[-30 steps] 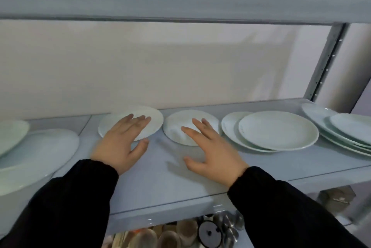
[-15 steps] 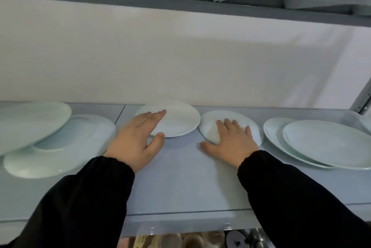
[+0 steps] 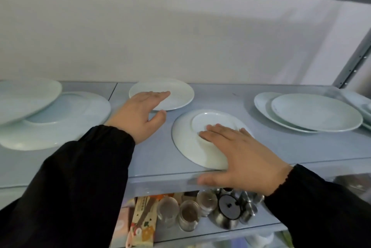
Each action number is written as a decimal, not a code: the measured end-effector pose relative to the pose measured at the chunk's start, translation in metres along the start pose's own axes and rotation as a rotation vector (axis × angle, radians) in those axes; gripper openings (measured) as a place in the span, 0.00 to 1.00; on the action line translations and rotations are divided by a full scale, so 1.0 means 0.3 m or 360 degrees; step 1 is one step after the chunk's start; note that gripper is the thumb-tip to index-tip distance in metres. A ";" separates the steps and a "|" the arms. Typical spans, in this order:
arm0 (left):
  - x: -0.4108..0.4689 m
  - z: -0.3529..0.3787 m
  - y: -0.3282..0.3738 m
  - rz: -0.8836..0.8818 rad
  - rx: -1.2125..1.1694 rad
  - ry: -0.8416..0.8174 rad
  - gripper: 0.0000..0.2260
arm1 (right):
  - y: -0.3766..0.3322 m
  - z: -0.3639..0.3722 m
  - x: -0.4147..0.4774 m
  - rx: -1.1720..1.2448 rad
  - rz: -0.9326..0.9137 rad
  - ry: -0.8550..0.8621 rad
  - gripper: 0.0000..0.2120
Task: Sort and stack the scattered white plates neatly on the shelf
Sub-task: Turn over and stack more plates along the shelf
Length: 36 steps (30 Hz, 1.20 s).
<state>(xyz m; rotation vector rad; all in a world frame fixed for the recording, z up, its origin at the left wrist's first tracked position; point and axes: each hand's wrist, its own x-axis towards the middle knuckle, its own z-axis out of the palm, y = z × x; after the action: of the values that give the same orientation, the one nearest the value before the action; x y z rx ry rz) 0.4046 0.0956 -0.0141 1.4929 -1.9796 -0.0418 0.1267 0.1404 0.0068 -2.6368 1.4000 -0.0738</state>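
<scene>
A small white plate (image 3: 176, 95) lies right way up at the back middle of the grey shelf (image 3: 301, 151). My left hand (image 3: 140, 115) rests flat with its fingertips on that plate's near rim. A second white plate (image 3: 186, 139) lies upside down at the shelf's front edge, foot ring showing. My right hand (image 3: 241, 157) covers its near right side, fingers spread on top and thumb hanging in front of the shelf lip. The plate's near rim is hidden under my palm.
At the left a large plate (image 3: 60, 123) carries a tilted plate (image 3: 26, 97). Two overlapping plates (image 3: 315, 111) sit at the right, with more (image 3: 359, 101) beyond by the metal upright (image 3: 355, 61). Glass jars (image 3: 188, 213), steel pieces (image 3: 228, 207) and a carton (image 3: 140, 221) fill the lower shelf.
My right hand has dragged the upturned plate from the back of the shelf toward the front edge, and its thumb now hangs over the lip. My left hand stays on the back plate.
</scene>
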 end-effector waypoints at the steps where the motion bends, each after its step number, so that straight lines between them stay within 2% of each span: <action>1: -0.001 0.000 0.002 -0.0016 -0.0008 -0.0012 0.27 | -0.003 0.010 -0.026 -0.0009 -0.0034 0.0025 0.50; 6: -0.008 -0.002 0.009 -0.0035 -0.0034 -0.0013 0.26 | -0.005 0.105 -0.106 -0.0159 -0.0220 0.0386 0.39; 9: -0.011 0.000 0.000 -0.0028 -0.0037 -0.0026 0.26 | -0.016 0.135 -0.130 -0.0249 -0.0278 0.0464 0.34; 12: -0.011 0.001 -0.007 -0.0023 -0.0031 -0.0048 0.24 | -0.018 0.134 -0.144 -0.0274 -0.0285 0.0476 0.34; 18: -0.012 0.006 -0.023 -0.0045 -0.0051 -0.0090 0.28 | -0.025 0.126 -0.151 -0.0325 -0.0316 0.0419 0.37; 22: -0.010 0.005 -0.029 -0.0045 -0.0059 -0.0089 0.30 | -0.017 0.084 -0.181 -0.0357 -0.0428 0.0347 0.36; 23: -0.011 0.005 -0.025 -0.0054 -0.0052 -0.0084 0.30 | -0.006 0.063 -0.201 -0.0349 -0.0460 0.0390 0.36; 25: -0.012 0.003 -0.022 -0.0054 -0.0017 -0.0088 0.31 | 0.033 0.006 -0.246 -0.0262 -0.0480 0.0655 0.32; 28: -0.001 0.001 -0.024 -0.0009 0.0083 -0.0116 0.32 | 0.120 -0.095 -0.295 0.0017 -0.0281 0.1156 0.19; 30: 0.003 0.004 -0.010 0.0021 0.0166 -0.0134 0.32 | 0.183 -0.156 -0.308 0.0360 0.0067 0.1425 0.07; 31: 0.004 0.008 0.000 0.0057 0.0218 -0.0123 0.32 | 0.218 -0.180 -0.304 0.0544 0.0267 0.1465 0.04; 33: 0.006 0.021 0.040 0.0147 0.0290 -0.0099 0.31 | 0.296 -0.211 -0.282 0.0872 0.0563 0.1489 0.02; 36: 0.032 0.049 0.134 0.0291 0.0284 -0.0065 0.30 | 0.432 -0.248 -0.222 0.1240 0.0784 0.1559 0.07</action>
<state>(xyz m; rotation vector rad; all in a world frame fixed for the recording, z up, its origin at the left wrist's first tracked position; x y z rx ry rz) 0.3617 0.0962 -0.0054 1.4224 -2.1928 0.1885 -0.0254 0.1157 0.0614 -1.5408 1.6824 -1.6169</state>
